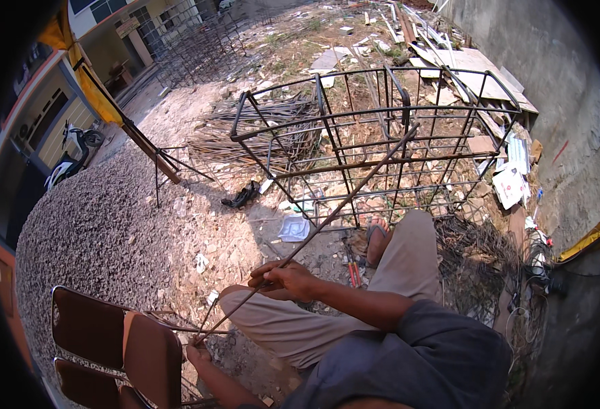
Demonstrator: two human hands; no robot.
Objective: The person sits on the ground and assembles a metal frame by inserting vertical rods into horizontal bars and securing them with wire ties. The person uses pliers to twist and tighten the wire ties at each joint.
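A long, thin rusty steel rod (341, 204) slants across my lap, its far end rising over the near side of a rebar cage (375, 163). My right hand (288, 279) closes round the rod above my bent knee. Lower down, beside a brown padded chair (153, 354), my left hand (198, 354) has its fingers about the rod's near end; part of that hand is hidden. The cage is a long frame of dark bars with bent hoops, in front of my feet. A red-handled tool (354, 273) lies on the ground near my sandalled foot (376, 242).
Loose rods (266, 129) lie piled behind the cage. A gravel heap (88, 225) rises on the left, near a parked motorbike (75, 150). Tangled wire (477, 252) sits at right by a concrete wall (559, 102). Boards (470, 65) and rubble cover the far ground.
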